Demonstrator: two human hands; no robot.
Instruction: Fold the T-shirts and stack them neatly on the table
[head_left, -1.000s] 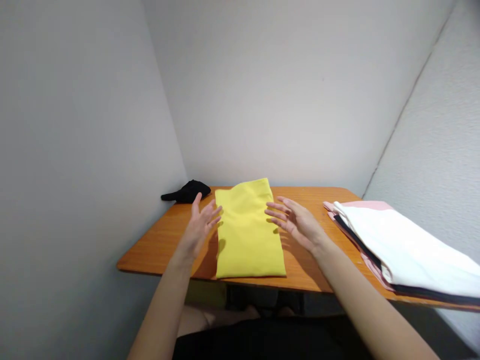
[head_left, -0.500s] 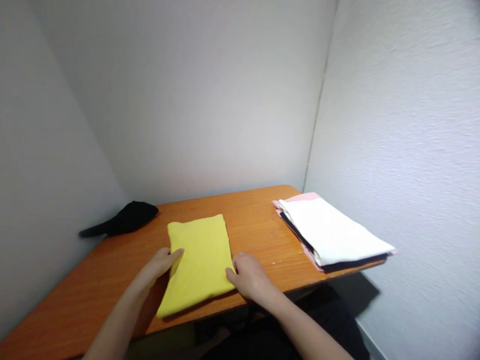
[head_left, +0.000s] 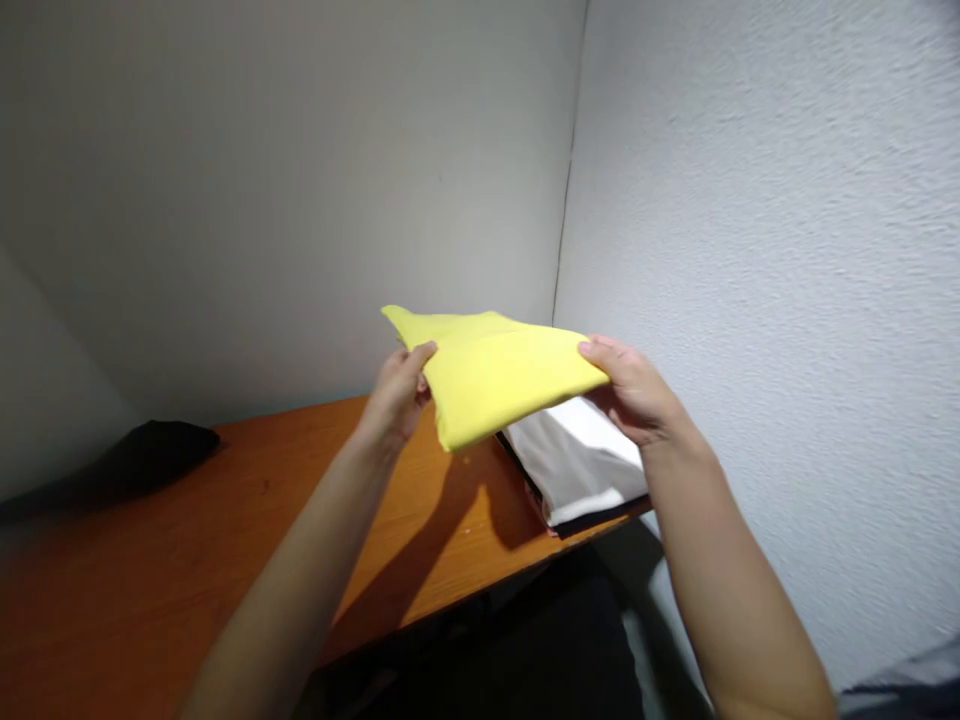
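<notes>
A folded yellow cloth (head_left: 502, 370), perhaps a garment, is held up in the air, slightly tilted. My left hand (head_left: 397, 388) pinches its left edge, thumb on top. At its right corner my right hand (head_left: 630, 385) grips it the same way, fingers underneath. Below and a little behind the yellow cloth lies a stack topped by a folded white cloth (head_left: 577, 465). Dark and pink layers show under the white one. The yellow cloth and my right hand hide part of the stack.
The stack rests at the right end of the brown wooden table (head_left: 300, 530), close to the textured white wall (head_left: 787, 250). A black cloth item (head_left: 150, 455) lies at the table's far left. Another wall stands behind the table.
Both hands have lifted the yellow cloth off the table and carried it right, over the stack. The view has turned toward the right.
</notes>
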